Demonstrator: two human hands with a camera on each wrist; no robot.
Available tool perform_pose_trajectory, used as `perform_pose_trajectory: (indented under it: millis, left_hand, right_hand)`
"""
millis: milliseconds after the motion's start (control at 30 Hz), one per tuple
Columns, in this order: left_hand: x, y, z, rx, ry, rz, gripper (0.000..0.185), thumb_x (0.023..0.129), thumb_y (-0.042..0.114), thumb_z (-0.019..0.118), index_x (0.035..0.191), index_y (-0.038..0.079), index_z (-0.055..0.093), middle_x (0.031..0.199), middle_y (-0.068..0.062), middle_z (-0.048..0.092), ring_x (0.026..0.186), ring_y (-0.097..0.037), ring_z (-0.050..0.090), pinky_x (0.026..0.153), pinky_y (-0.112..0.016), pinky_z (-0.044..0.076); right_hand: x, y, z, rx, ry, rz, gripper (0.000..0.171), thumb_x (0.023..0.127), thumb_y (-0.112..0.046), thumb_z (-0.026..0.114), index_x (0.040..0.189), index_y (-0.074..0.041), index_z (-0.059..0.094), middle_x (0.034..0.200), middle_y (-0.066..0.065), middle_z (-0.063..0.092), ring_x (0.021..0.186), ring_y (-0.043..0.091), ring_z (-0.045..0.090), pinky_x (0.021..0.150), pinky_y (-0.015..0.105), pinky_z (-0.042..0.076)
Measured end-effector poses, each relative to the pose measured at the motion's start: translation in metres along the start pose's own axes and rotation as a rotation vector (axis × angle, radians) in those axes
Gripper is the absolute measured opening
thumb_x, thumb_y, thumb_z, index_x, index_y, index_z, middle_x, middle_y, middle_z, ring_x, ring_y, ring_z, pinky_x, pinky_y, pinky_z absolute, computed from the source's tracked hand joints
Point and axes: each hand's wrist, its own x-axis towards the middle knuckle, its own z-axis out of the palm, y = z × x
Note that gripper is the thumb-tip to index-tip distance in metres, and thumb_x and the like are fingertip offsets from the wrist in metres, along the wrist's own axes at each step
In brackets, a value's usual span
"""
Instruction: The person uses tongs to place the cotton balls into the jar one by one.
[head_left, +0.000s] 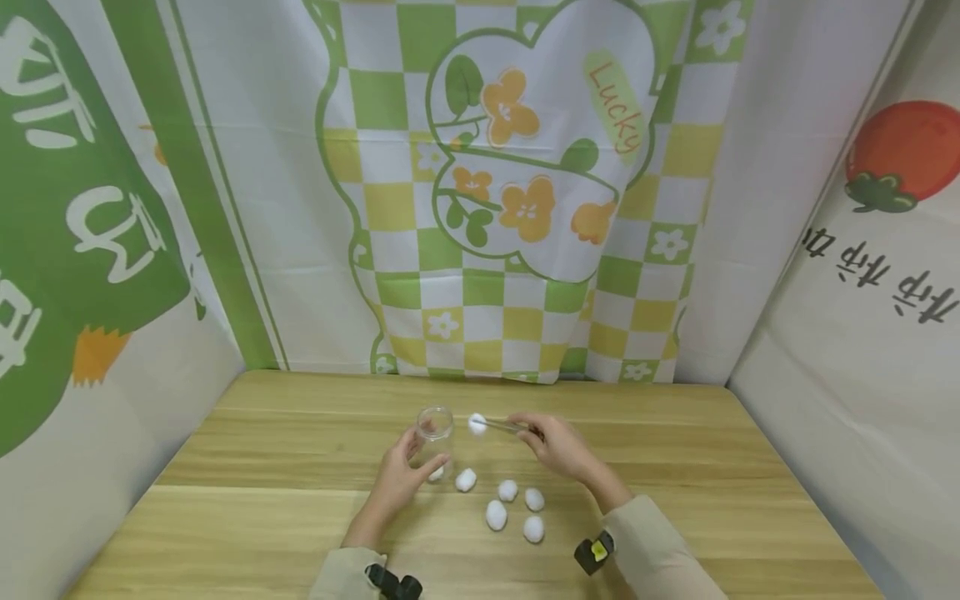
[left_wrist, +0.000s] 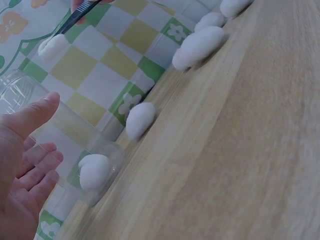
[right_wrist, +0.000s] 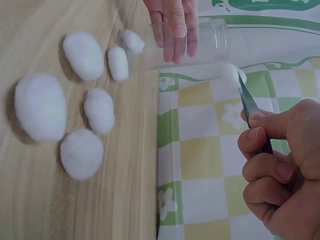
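Head view: my left hand [head_left: 401, 479] wraps loosely round a clear jar [head_left: 434, 437] standing upright on the table [head_left: 262, 467], fingers curled on its side. My right hand [head_left: 555, 443] pinches tweezers [head_left: 504, 426], long axis running left toward the jar; a cotton ball [head_left: 477, 423] is clamped in the tips, just right of the jar mouth and level with the rim, not yet over it. Five loose balls [head_left: 497, 514] lie on the table between my hands, nearer the right.

Left wrist: thumb [left_wrist: 35, 112] and fingers curve round the jar [left_wrist: 60, 135]; one ball [left_wrist: 94, 171] sits at the bottom inside. The tweezers [left_wrist: 75, 16] come in from above with the gripped ball [left_wrist: 52, 46] beside the rim.

Right wrist: fingers [right_wrist: 260, 137] curled tight on the tweezers [right_wrist: 250, 107], tips pointing at the jar opening [right_wrist: 220, 40], ball [right_wrist: 230, 74] just beside it. Loose balls [right_wrist: 40, 106] well apart to the side.
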Motion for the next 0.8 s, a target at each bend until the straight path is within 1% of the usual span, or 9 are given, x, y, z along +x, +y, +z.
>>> perform_pose_trajectory:
  millis: [233, 400, 433, 667, 800]
  left_hand:
    - [0.000, 0.001, 0.000, 0.002, -0.003, 0.000, 0.070, 0.083, 0.022, 0.075, 0.142, 0.004, 0.043, 0.145, -0.019, 0.049, 0.137, -0.040, 0.045, 0.116, -0.049, 0.037]
    - [0.000, 0.001, 0.001, 0.010, 0.007, 0.020, 0.068, 0.083, 0.019, 0.076, 0.140, 0.002, 0.045, 0.142, -0.020, 0.052, 0.134, -0.041, 0.047, 0.114, -0.050, 0.040]
    - [0.000, 0.001, 0.001, 0.016, 0.007, 0.032, 0.067, 0.083, 0.019, 0.075, 0.140, 0.002, 0.045, 0.141, -0.021, 0.053, 0.134, -0.041, 0.048, 0.114, -0.051, 0.040]
    - [0.000, 0.002, 0.001, -0.008, 0.006, 0.008, 0.067, 0.083, 0.019, 0.075, 0.140, 0.003, 0.045, 0.143, -0.019, 0.052, 0.136, -0.039, 0.046, 0.116, -0.048, 0.038]
    - [0.000, 0.001, 0.000, 0.003, 0.006, 0.023, 0.067, 0.083, 0.018, 0.075, 0.140, 0.002, 0.044, 0.142, -0.020, 0.052, 0.135, -0.040, 0.046, 0.115, -0.048, 0.039]
  right_hand:
    - [0.001, -0.003, -0.001, 0.007, 0.012, -0.012, 0.028, 0.097, -0.012, 0.055, 0.124, -0.008, 0.063, 0.062, -0.002, 0.049, 0.051, -0.001, 0.033, 0.046, 0.014, 0.030]
    - [0.002, -0.005, -0.001, 0.013, 0.019, -0.017, 0.028, 0.097, -0.012, 0.055, 0.123, -0.006, 0.063, 0.062, -0.001, 0.049, 0.050, -0.001, 0.033, 0.045, 0.015, 0.029]
    - [0.003, -0.006, -0.001, 0.015, 0.019, -0.015, 0.028, 0.097, -0.012, 0.055, 0.123, -0.006, 0.063, 0.062, -0.001, 0.049, 0.050, 0.000, 0.033, 0.045, 0.015, 0.029]
    - [0.005, -0.013, -0.004, 0.015, 0.015, 0.016, 0.028, 0.098, -0.013, 0.054, 0.124, -0.010, 0.063, 0.063, -0.003, 0.049, 0.050, 0.001, 0.032, 0.045, 0.014, 0.027]
    - [0.007, -0.016, -0.004, 0.022, 0.024, 0.010, 0.028, 0.097, -0.012, 0.055, 0.124, -0.010, 0.063, 0.063, -0.002, 0.050, 0.049, 0.001, 0.032, 0.045, 0.014, 0.028]
